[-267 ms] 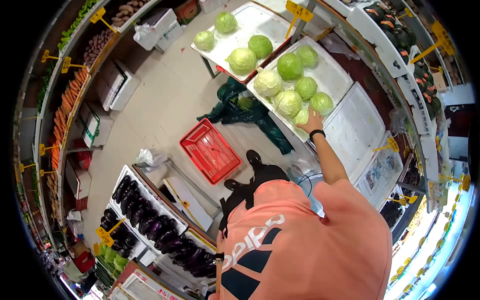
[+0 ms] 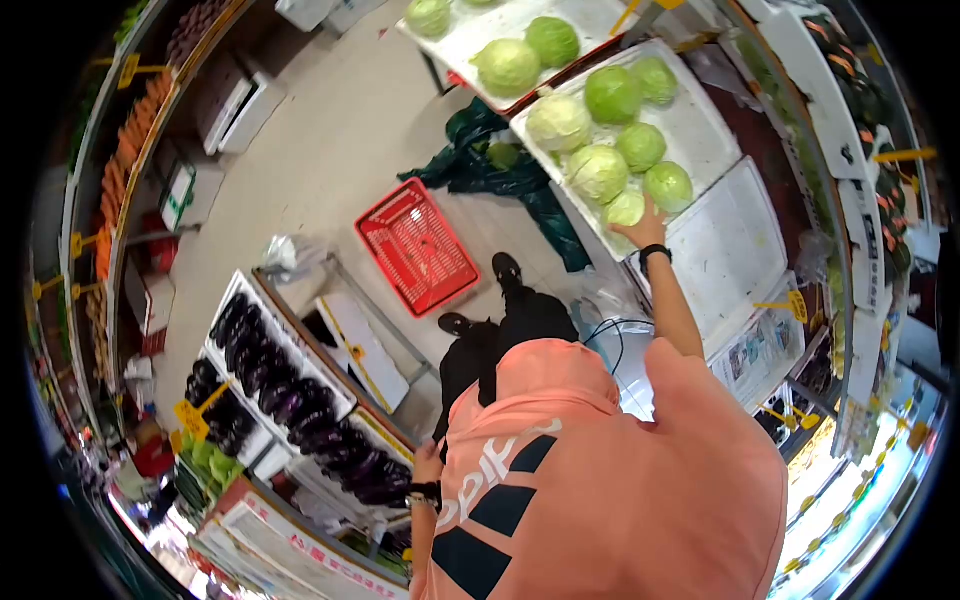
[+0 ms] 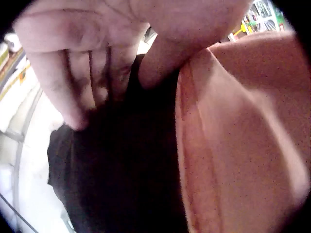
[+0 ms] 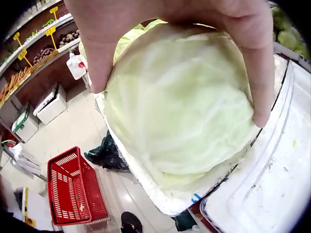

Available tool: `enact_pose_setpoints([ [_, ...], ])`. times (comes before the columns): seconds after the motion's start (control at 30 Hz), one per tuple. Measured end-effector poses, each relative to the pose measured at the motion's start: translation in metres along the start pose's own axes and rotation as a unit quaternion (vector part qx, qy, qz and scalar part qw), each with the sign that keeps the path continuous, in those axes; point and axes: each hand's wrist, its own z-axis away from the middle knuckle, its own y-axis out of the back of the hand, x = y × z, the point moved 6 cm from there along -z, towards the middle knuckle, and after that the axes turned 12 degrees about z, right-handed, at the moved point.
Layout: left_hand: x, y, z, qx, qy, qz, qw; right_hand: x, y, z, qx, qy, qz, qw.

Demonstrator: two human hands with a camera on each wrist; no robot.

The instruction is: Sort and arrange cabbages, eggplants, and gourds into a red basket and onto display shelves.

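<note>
My right hand (image 2: 650,230) grips a pale green cabbage (image 2: 625,208) at the near corner of a white foam tray (image 2: 706,128). In the right wrist view the thumb and fingers curl round opposite sides of this cabbage (image 4: 180,102), whose lower part sits over the tray's corner. Several other cabbages, such as a whitish one (image 2: 598,172), lie beside and behind it. My left hand (image 2: 428,466) hangs by my hip with nothing in it. Up close, its fingers (image 3: 80,77) are loosely bent against the dark trousers (image 3: 121,160), next to the hem of the orange shirt (image 3: 233,136).
A red shopping basket (image 2: 418,248) stands on the floor before my feet, near a dark green plastic bag (image 2: 490,170). Eggplants (image 2: 285,395) fill a stand at left. Another foam tray (image 2: 728,240) lies right of the cabbages; a second cabbage table (image 2: 590,18) stands beyond.
The head view has shifted, so the trays sit higher and slightly further right. My right hand stays on the same cabbage; more of my left hand shows beside the hip.
</note>
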Motion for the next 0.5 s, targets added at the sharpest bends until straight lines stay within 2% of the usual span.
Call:
enact_pose_setpoints([
  [0.07, 0.074, -0.008, 0.006, 0.013, 0.011, -0.098, 0.995, -0.005, 0.006, -0.002, -0.007, 0.005, -0.009, 1.0],
  [0.1, 0.096, -0.01, 0.002, 0.008, -0.024, -0.196, 0.98, -0.007, 0.014, -0.001, -0.014, -0.004, 0.004, 1.0],
  [0.17, 0.158, -0.012, 0.003, 0.042, -0.111, -0.192, 0.974, -0.017, 0.025, 0.004, -0.043, -0.029, 0.007, 0.999],
  [0.23, 0.212, -0.014, -0.003, 0.071, -0.122, -0.165, 0.976, -0.007, 0.025, -0.003, -0.026, -0.005, 0.001, 1.0],
  [0.3, 0.216, -0.005, -0.011, 0.108, -0.148, -0.007, 0.983, -0.008, 0.019, 0.003, -0.007, 0.014, -0.023, 1.0],
  [0.33, 0.224, -0.007, -0.01, 0.11, -0.098, 0.085, 0.985, -0.005, 0.022, 0.008, 0.009, 0.021, -0.04, 0.999],
  [0.37, 0.206, 0.002, -0.016, 0.121, -0.15, 0.086, 0.977, -0.001, 0.021, 0.012, 0.023, 0.025, -0.058, 0.998],
  [0.43, 0.152, 0.007, -0.021, 0.113, -0.089, 0.165, 0.976, 0.009, 0.023, 0.025, 0.05, 0.059, -0.097, 0.992],
  [0.5, 0.088, 0.007, -0.022, 0.097, -0.068, 0.123, 0.985, 0.03, 0.018, 0.037, 0.032, 0.051, -0.215, 0.975],
])
